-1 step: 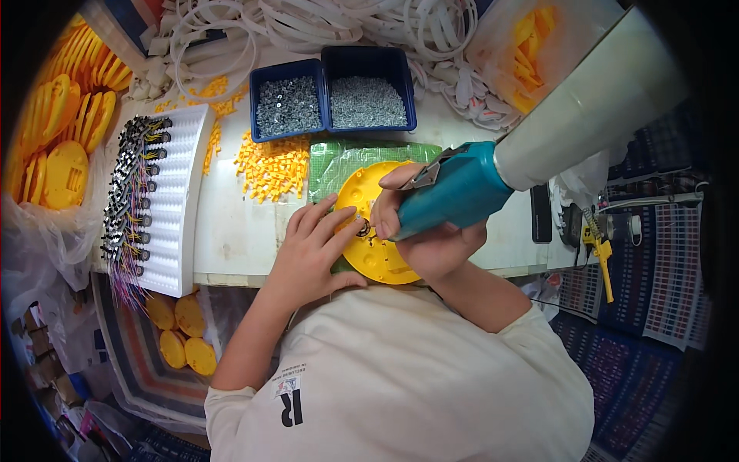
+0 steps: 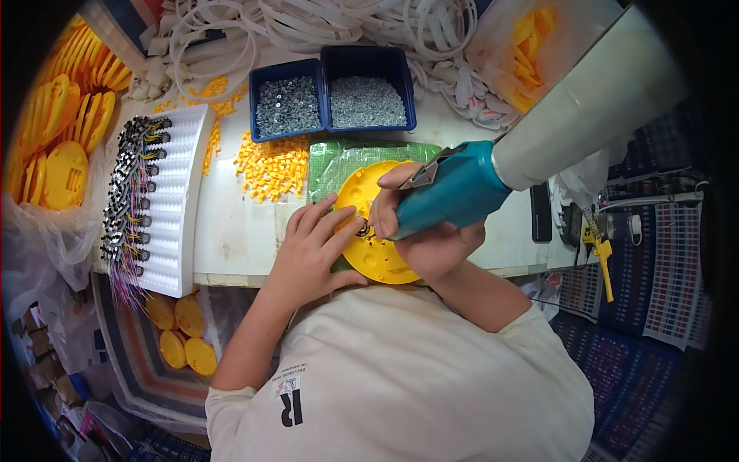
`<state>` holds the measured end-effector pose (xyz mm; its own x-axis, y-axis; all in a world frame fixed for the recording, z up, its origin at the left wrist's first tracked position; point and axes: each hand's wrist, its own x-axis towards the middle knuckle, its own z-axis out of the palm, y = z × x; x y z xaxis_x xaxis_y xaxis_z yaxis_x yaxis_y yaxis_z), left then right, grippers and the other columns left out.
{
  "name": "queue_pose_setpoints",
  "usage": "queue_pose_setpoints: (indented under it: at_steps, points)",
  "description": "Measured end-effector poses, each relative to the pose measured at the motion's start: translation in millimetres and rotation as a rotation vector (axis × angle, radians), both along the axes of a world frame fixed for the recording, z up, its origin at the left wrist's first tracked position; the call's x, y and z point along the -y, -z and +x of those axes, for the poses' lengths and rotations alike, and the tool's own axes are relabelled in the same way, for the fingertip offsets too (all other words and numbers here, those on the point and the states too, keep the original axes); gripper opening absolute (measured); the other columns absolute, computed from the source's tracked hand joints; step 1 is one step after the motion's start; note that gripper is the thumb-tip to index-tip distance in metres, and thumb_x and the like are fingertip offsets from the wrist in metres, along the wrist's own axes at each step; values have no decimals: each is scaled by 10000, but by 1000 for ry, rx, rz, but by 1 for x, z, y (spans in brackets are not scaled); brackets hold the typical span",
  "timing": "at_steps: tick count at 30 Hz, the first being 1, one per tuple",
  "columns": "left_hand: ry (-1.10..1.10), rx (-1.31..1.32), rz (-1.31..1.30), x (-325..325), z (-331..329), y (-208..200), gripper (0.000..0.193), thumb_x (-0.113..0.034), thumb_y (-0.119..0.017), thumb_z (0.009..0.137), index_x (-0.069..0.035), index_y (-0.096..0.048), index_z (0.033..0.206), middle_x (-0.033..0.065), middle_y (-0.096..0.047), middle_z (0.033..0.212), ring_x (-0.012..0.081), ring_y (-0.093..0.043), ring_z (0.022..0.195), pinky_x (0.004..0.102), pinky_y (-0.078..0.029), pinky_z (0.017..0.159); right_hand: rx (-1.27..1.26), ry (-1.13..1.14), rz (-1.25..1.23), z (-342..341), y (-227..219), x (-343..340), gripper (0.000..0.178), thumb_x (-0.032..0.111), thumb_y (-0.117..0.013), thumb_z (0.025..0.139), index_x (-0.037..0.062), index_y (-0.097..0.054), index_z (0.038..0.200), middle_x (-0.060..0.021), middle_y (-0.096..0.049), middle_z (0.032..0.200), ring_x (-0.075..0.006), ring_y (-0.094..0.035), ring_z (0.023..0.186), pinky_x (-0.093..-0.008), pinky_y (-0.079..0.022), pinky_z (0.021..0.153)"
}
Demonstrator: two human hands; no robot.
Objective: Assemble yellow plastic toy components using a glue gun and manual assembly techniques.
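A round yellow plastic cover (image 2: 375,263), with moulded posts inside, lies on a green woven mat (image 2: 329,163) at the table's near edge. My left hand (image 2: 310,250) rests on its left side with fingers spread, the fingertips beside a small dark round part (image 2: 363,228) near the middle. My right hand (image 2: 440,250) is wrapped round a teal electric screwdriver (image 2: 456,189), which tilts up to the right and has a wide pale sleeve at its rear. The fingers hide the tool's tip, low over the cover's middle.
Behind the mat stand two blue bins (image 2: 368,102) of small metal screws. Small yellow pieces (image 2: 271,165) lie heaped beside them. A white foam tray (image 2: 173,200) of wired parts is at left, near stacked yellow covers (image 2: 65,175). White tubing (image 2: 308,23) lines the back.
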<state>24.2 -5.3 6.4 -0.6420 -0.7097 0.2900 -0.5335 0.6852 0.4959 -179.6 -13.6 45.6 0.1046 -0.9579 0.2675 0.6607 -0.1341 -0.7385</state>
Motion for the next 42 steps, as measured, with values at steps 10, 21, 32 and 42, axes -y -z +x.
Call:
queue_pose_setpoints:
  at_steps: [10,21,32,42]
  points:
    - [-26,-50,-2,-2,1,7,821,-548,-852,722,-122,-618,1384,107,-576,1430,368,-439,1439,538,-338,1163,-150,9,49,7,-2,0,1011,850,-370,865,-63,-578,1246,-114,-620,748,-204,-599,681,-325,-492,670]
    - [-23,-66,3,3,1,11,802,-537,-862,713,-116,-626,1354,106,-574,1440,374,-439,1440,544,-335,1163,-245,11,44,10,3,-3,914,766,-360,913,-67,-608,1196,-93,-640,832,-196,-631,717,-317,-492,682]
    - [-31,-30,-61,-4,2,18,811,-550,-883,655,-102,-643,1286,114,-528,1504,396,-398,1473,583,-303,1179,-244,-179,-64,9,24,-7,799,755,-536,908,12,-630,1186,-67,-678,1051,-159,-655,850,-310,-522,748]
    - [-301,-335,16,-3,7,30,642,-210,-774,847,-18,-557,1420,212,-581,1402,431,-524,1309,514,-368,1159,-407,26,-161,-15,-39,7,774,551,-538,1044,-65,-444,1503,-127,-666,1170,-185,-626,1078,-338,-474,984]
